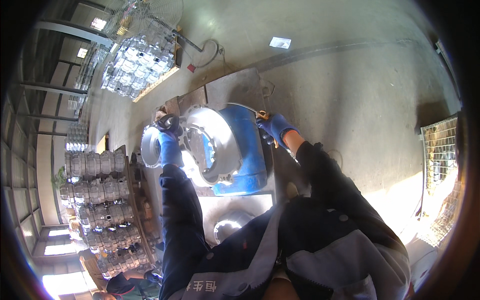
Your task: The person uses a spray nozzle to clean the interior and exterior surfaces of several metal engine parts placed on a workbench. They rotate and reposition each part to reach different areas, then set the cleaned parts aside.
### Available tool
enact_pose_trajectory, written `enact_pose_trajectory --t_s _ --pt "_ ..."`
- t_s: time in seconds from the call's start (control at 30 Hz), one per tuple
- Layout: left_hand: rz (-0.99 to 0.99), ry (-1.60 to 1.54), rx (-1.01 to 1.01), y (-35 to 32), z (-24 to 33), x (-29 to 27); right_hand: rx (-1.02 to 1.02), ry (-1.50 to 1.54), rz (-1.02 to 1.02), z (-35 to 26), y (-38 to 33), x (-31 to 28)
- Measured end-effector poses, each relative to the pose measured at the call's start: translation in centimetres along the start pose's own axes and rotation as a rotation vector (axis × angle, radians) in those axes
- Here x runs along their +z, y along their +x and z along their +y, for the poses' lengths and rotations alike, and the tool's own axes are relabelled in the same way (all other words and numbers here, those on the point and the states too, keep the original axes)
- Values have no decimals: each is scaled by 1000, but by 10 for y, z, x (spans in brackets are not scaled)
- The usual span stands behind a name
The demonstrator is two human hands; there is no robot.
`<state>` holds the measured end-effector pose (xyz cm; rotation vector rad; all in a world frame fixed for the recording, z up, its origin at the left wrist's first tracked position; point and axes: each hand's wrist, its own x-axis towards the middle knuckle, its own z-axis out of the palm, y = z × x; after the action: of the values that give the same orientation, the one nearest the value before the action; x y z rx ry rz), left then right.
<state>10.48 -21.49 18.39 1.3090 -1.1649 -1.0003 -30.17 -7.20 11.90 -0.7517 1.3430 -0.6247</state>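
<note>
Head view: both hands partly hide the metal casting.

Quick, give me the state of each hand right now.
Left hand: closed on the rim of the silver metal casting.
Right hand: closed around an orange-handled tool.

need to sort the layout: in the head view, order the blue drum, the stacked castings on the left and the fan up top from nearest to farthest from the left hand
From the left hand:
1. Blue drum, just to its right, under the round casting it touches.
2. Stacked castings, lower left.
3. Fan, top of the picture, farthest.
</note>
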Motion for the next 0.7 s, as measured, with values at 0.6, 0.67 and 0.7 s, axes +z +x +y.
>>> enact_pose_trajectory --t_s 0.6,0.67,0.7 --pt "-13 227 29 -32 30 21 25 45 -73 -17 -7 5" --pt "118 8 -78 -50 49 45 63 34 -104 -18 -8 -4" --pt "215 -108 -138 -59 63 59 51 47 -103 -22 -17 -5"
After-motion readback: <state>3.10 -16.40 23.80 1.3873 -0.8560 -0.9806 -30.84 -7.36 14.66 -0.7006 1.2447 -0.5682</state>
